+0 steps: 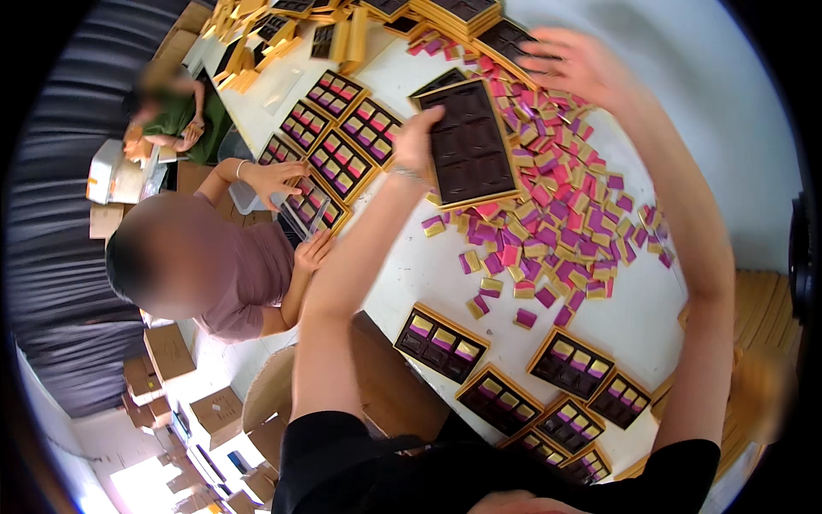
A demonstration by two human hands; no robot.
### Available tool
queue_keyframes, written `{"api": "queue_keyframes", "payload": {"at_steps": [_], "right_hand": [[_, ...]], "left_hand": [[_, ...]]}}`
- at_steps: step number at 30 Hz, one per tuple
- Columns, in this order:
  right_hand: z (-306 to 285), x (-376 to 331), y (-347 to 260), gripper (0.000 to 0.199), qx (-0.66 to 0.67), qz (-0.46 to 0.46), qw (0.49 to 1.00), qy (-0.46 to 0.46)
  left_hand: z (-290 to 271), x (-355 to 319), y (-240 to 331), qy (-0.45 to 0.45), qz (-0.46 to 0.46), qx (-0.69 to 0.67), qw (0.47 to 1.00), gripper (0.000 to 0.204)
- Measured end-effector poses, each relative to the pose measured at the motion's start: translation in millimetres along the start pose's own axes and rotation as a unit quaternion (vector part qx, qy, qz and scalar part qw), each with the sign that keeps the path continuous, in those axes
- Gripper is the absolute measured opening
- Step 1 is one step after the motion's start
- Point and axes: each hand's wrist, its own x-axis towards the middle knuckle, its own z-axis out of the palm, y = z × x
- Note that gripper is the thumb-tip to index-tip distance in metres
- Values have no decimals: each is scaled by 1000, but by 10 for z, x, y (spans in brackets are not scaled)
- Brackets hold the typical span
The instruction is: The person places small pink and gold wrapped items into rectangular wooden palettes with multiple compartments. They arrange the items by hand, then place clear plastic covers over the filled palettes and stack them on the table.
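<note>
My left hand (415, 141) grips the left edge of a gold-rimmed box (473, 150), thumb on top. Its dark brown tray has empty compartments, and it is held tilted over the table, with another such box (438, 82) partly hidden behind it. My right hand (575, 67) is reached far out, slightly blurred, its fingers stretched apart at the right edge of another dark-tray box (507, 44). I cannot tell whether they touch it. Below and right of the held box spreads a heap of small wrapped pieces (548, 197) in pink, purple and gold.
Partly filled boxes (572, 364) stand near me, one row of pieces in each. Filled boxes (341, 161) lie at left, where a co-worker's hands (272, 180) handle a clear lid (306, 221). Stacked boxes (458, 13) are at the back. A large cardboard carton (385, 377) stands beside the table.
</note>
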Motion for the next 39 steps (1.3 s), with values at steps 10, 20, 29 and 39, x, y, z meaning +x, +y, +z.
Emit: {"api": "queue_keyframes", "payload": {"at_steps": [10, 20, 29, 39], "right_hand": [[-1751, -1972, 497, 48, -229, -41, 932, 277], [-2431, -2347, 1800, 75, -673, 127, 594, 423], [-2571, -3416, 2400, 19, -661, -59, 530, 528], [-1814, -3467, 1484, 13, -677, 118, 435, 582]], "left_hand": [[504, 810, 1851, -88, -18, 379, 921, 42], [1489, -154, -1654, -286, 258, 837, 389, 70], [2790, 192, -3405, -399, 299, 664, 557, 51], [2767, -629, -3373, -409, 291, 801, 326, 61]]}}
